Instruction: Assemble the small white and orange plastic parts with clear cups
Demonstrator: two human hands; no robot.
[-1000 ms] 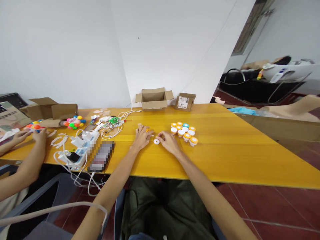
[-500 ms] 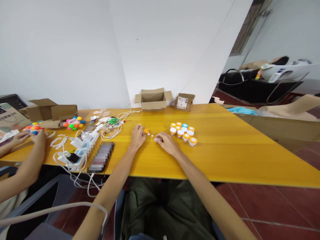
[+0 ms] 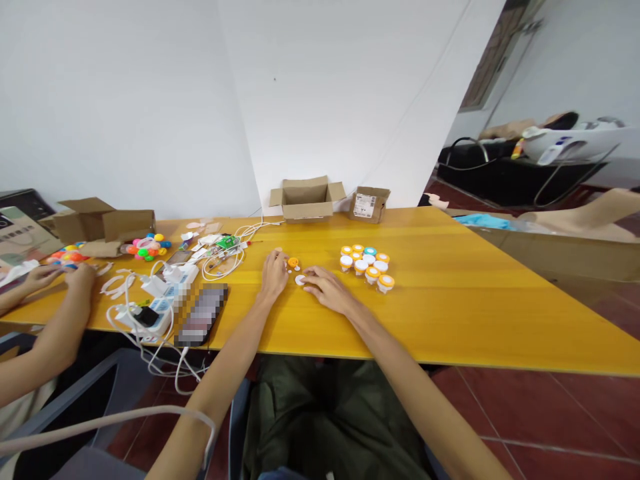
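Observation:
My left hand (image 3: 274, 273) lies flat on the yellow table (image 3: 450, 300), fingers stretched out, its tips beside a small orange cap (image 3: 293, 263) and a few tiny white bits. My right hand (image 3: 324, 288) is arched beside it, and its fingertips pinch a small white disc (image 3: 299, 280) that lies on the table between the two hands. A cluster of several small jars with orange, white and blue lids (image 3: 367, 265) stands just right of my right hand, apart from it.
Two open cardboard boxes (image 3: 307, 198) (image 3: 369, 202) stand at the table's far edge. Left of my hands lie white cables (image 3: 225, 257), a power strip (image 3: 160, 303) and a dark phone (image 3: 201, 313). Another person's hands (image 3: 65, 273) work at coloured balls (image 3: 147, 245) far left.
My right hand has slid left with the white disc, bringing it close to my left hand. My left hand shifted slightly and uncovered the orange cap.

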